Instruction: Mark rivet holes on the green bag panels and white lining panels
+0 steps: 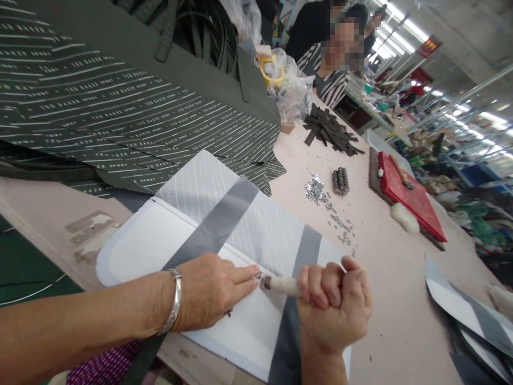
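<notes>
A white panel (160, 235) with grey straps (216, 224) across it lies on the table before me. My right hand (334, 299) is wrapped round a white-handled hand tool with a metal collar (280, 285), its tip pointing left at the panel's seam line. My left hand (210, 291) rests on the panel, fingers stretched out, index and middle fingertips beside the tool's tip. A small shiny metal bit (258, 276) shows at that spot; whether the fingers touch it I cannot tell.
Behind the panel lie dark printed sheets (132, 112) and black straps (200, 37). Loose metal washers (315, 188), a cluster of metal studs (340, 182) and black strips (331, 131) sit farther back. A red board (412, 198) with a hammer (402, 172) is at right, near more panels (468, 310).
</notes>
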A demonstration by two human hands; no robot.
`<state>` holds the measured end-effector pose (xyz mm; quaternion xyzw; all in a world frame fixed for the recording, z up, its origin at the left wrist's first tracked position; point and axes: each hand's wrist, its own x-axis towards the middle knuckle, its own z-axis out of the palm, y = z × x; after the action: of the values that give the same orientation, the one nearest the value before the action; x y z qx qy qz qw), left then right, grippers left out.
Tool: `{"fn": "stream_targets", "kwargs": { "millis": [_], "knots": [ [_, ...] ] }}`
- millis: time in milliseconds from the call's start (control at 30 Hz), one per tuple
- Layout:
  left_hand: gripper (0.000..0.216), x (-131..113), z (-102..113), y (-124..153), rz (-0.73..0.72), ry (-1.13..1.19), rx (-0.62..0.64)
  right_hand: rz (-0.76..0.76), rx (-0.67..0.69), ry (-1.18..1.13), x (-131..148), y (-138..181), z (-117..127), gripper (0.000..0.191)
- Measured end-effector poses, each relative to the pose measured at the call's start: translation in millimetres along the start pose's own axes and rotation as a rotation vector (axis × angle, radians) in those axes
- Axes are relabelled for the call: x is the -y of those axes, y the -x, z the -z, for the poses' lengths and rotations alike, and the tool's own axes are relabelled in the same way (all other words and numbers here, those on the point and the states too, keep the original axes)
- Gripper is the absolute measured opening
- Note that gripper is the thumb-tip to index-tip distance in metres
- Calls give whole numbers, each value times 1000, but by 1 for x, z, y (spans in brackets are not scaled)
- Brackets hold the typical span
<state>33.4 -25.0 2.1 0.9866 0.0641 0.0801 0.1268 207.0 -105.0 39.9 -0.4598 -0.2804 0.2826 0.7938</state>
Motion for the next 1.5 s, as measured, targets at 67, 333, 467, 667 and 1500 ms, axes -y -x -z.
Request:
{"fn": "stream_targets", "kwargs": {
  "millis": [67,333,467,667,1500],
  "knots": [
    [50,1,-2,1,-2,-4,-32,28,1,2,-2,-1,4,27],
    [47,-1,-4,-1,4,7,-37,103,144,76,-4,1,-13,22],
    [40,-2,0,-3,17,33,-21,70,282,199,-2,2,-23,17],
    [29,0,1,-6,74,118,72,43,468,546,-5,-7,-33,19],
    [15,5,-3,-6,81,207,-8,-61,510,587,4,-18,-55,19]
  ]
}}
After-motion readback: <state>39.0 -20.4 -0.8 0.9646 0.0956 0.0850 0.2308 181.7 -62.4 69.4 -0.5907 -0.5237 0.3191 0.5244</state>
